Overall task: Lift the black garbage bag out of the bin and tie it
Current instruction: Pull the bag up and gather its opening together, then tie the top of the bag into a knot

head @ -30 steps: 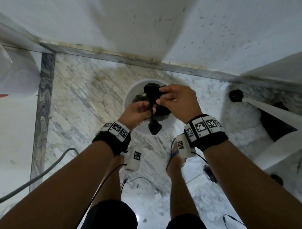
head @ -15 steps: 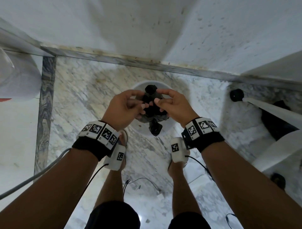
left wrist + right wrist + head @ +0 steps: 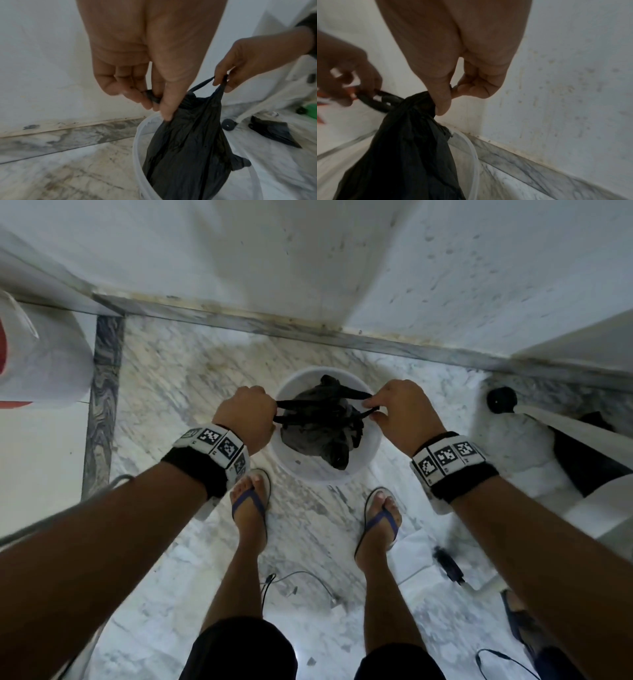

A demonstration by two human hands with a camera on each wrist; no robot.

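We see one black garbage bag hanging with its lower part still inside the one white bin, which stands on the marble floor near the wall's skirting, just ahead of our two feet in blue-strapped sandals. Our left hand pinches one twisted black end of the bag between thumb and fingertips; our right hand pinches the other end the same way, and the two ends stretch taut between the hands above the bin. The bag's neck is gathered between them. Each wrist carries one band with black-and-white square markers; we can read no words or brand on them or on the bag. Right of the bin, another black bag lies on the floor beside a white frame with small black wheels.
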